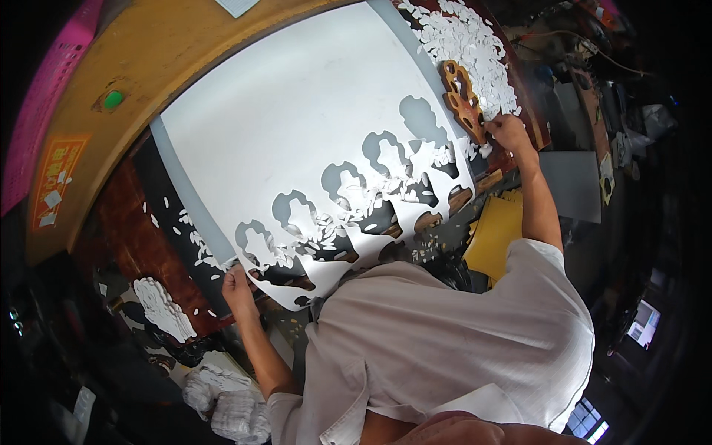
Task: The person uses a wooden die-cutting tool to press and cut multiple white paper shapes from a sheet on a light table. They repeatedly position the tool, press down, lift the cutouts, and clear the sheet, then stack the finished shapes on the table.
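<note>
A large white sheet point(282, 96) lies on a grey board point(182, 174), with a row of shaped cut-outs along its near side. My left hand point(239, 291) pinches the sheet's near left corner between thumb and fingers. At the right, my right hand point(512, 136) has its fingers closed at the near end of a brown cutting die point(463, 96) with rounded openings. The die leans at the board's right edge, beside the white scraps. Part of the right-hand grip is hidden by the fingers.
Small white oval scraps point(475, 44) heap up at the far right. A yellow machine body point(148, 44) with a green button point(113, 99) arches across the far left. Stacked white cut pieces point(163, 308) lie at the left, bagged bundles point(237, 415) below, yellow sheets point(493, 233) at the right.
</note>
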A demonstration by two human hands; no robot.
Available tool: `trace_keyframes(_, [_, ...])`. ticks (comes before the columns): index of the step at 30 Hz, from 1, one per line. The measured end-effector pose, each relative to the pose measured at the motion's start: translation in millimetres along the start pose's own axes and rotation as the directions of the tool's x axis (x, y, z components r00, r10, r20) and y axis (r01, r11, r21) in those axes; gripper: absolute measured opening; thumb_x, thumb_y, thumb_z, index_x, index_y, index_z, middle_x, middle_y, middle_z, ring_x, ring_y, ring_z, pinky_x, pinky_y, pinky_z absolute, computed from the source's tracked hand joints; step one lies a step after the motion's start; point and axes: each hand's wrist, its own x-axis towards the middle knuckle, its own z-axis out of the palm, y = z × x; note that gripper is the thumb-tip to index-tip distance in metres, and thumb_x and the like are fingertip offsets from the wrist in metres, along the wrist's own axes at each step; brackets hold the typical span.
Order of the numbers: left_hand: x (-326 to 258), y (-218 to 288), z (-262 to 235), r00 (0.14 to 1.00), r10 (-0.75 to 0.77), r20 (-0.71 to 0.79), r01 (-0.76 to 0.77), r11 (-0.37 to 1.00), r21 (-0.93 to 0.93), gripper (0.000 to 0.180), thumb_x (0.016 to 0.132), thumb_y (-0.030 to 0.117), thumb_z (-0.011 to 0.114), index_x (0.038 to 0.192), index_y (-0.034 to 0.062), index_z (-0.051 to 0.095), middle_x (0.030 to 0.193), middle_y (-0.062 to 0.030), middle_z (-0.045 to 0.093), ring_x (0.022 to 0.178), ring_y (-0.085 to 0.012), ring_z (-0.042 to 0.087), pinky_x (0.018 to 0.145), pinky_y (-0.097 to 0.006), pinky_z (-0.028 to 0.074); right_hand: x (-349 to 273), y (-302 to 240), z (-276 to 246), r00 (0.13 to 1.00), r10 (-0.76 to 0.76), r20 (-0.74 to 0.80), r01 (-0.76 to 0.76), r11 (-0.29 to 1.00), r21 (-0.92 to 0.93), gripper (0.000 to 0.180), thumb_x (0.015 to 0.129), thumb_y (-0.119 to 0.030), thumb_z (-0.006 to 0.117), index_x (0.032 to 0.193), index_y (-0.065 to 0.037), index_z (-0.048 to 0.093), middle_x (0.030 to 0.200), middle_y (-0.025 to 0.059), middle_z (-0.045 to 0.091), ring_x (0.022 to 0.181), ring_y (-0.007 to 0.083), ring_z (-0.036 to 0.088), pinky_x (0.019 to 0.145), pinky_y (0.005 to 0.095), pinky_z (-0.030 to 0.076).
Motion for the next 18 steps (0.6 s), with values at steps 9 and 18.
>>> trace_keyframes(9, [-23, -21, -21, 0.983, 0.081, -0.162, -0.072, 0.995, 0.064, 0.023, 0.109, 0.020, 0.064, 0.119, 0.0017, 0.075, 0.105, -0.0066, 0.076, 0.094, -0.0157, 0.069, 0.085, -0.030, 0.056, 35, -61, 55, 0.896, -0.361, -0.257, 0.437, 0.817, 0.377, 0.068, 0.081, -0.026, 0.085, 0.141, -0.001, 0.064, 0.129, 0.0220, 0.066, 0.113, 0.0288, 0.068, 0.097, 0.0391, 0.055])
trace_keyframes(18, [-21, 38, 3, 0.849, 0.515, -0.122, -0.409, 0.785, 0.465, 0.024, 0.099, 0.018, 0.071, 0.118, 0.0043, 0.075, 0.108, -0.0153, 0.076, 0.094, -0.0299, 0.071, 0.087, -0.039, 0.056, 40, -35, -26, 0.993, -0.101, 0.065, 0.017, 0.653, 0.757, 0.056, 0.084, -0.025, 0.091, 0.131, 0.002, 0.075, 0.106, 0.0061, 0.078, 0.087, 0.0123, 0.067, 0.078, 0.0279, 0.054])
